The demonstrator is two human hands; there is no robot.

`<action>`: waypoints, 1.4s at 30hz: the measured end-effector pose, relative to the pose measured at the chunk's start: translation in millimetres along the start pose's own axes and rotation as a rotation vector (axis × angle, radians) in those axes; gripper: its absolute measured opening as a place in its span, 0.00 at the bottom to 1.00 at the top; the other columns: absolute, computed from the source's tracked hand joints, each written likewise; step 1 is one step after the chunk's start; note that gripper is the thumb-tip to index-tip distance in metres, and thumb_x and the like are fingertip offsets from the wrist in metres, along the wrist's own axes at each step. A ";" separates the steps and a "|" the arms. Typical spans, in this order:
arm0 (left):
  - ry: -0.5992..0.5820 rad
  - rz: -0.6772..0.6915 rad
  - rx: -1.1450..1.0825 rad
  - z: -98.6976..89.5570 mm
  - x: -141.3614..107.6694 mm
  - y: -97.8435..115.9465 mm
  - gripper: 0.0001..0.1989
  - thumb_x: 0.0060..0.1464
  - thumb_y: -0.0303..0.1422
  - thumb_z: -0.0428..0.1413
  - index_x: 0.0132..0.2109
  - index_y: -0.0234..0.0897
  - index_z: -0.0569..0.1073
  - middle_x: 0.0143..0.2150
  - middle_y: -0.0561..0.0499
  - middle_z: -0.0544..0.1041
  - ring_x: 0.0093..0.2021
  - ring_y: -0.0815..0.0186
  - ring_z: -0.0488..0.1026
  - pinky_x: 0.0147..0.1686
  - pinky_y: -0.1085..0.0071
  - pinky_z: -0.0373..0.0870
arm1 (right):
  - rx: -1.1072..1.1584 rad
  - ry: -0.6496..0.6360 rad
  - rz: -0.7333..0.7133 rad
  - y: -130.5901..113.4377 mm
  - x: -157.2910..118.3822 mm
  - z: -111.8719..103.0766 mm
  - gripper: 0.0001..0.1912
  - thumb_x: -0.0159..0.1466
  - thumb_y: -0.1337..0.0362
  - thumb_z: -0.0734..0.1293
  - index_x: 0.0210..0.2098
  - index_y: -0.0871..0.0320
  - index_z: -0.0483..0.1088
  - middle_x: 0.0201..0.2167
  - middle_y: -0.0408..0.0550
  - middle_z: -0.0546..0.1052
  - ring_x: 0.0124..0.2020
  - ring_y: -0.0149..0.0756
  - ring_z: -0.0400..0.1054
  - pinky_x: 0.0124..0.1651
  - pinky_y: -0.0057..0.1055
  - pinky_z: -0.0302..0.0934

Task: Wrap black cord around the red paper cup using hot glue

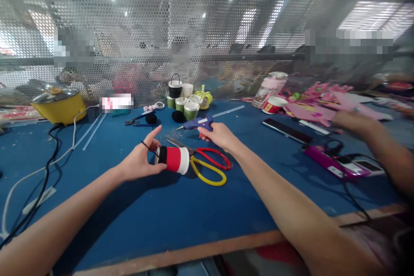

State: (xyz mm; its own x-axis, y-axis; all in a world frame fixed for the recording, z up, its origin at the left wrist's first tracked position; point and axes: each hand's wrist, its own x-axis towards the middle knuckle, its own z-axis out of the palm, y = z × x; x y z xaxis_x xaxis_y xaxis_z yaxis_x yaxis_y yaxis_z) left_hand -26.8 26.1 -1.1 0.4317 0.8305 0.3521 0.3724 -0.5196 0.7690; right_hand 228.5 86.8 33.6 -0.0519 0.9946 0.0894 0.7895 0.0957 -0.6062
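Observation:
My left hand (142,157) grips a small paper cup (174,159) lying on its side, wrapped in red with a black band near one end. A thin black cord (149,148) runs over the fingers of that hand. In my right hand (216,134) is a blue glue gun (196,123), its nozzle pointing left above the table. Beneath and between the hands lie scissors (210,172) with one red and one yellow handle loop, partly hidden by the cup. A black ball of yarn (177,116) rests just beyond the nozzle.
Several small green, white and black cups (191,108) stand at the back. Pliers (139,118) lie left of them, and a yellow electric pot (60,105) sits far left with cables. At right are a phone (287,130), a purple power strip (336,161) and another person's arm (371,138).

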 end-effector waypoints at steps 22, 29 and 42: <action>-0.039 -0.048 -0.030 1.6 6.6 5.7 0.43 0.44 0.31 0.60 0.64 0.37 0.48 0.42 0.48 0.69 0.39 0.63 0.69 0.43 0.61 0.68 | 0.030 -0.145 -0.610 -88.9 -40.0 24.8 0.09 0.60 0.67 0.63 0.25 0.62 0.72 0.24 0.45 0.73 0.25 0.28 0.62 0.30 0.27 0.53; -0.047 -0.037 -0.097 9.1 -4.3 -2.9 0.45 0.44 0.28 0.60 0.65 0.42 0.45 0.42 0.49 0.67 0.40 0.64 0.69 0.46 0.59 0.66 | 0.214 -0.135 -0.517 -62.4 -38.1 29.9 0.11 0.59 0.62 0.64 0.23 0.61 0.68 0.21 0.41 0.69 0.24 0.28 0.59 0.30 0.27 0.53; -0.071 0.061 -0.040 11.7 -12.1 5.0 0.46 0.44 0.28 0.60 0.65 0.39 0.44 0.48 0.44 0.68 0.48 0.57 0.68 0.54 0.52 0.62 | 0.232 -0.172 -0.468 -54.4 -36.4 44.6 0.13 0.60 0.62 0.63 0.20 0.58 0.60 0.19 0.37 0.62 0.23 0.27 0.55 0.28 0.27 0.49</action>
State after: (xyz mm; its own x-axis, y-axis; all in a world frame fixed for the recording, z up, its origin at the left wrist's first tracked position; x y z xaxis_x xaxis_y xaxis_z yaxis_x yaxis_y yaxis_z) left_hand -20.5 11.1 -7.7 0.5102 0.7806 0.3611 0.3115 -0.5590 0.7684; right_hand 160.1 47.2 28.1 -0.4798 0.8338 0.2732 0.5034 0.5166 -0.6926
